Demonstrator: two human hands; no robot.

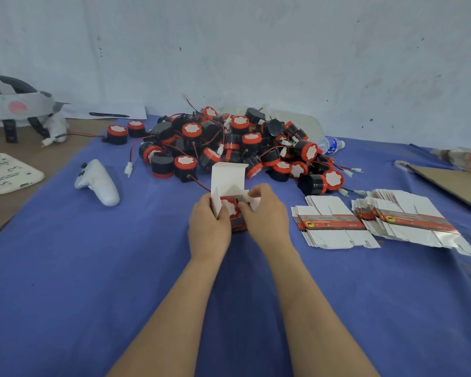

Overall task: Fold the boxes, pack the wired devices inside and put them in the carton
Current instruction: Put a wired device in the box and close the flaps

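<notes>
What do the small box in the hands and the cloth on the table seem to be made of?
The small box: thin printed cardboard, matte white inside; its flaps hold sharp creases. The table cloth: probably woven fabric, matte blue, softly wrinkled.

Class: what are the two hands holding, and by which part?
One small open box: the left hand grips its left side, the right hand pinches its right top flap.

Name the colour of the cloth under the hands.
The cloth is blue; head view shows it.
</notes>
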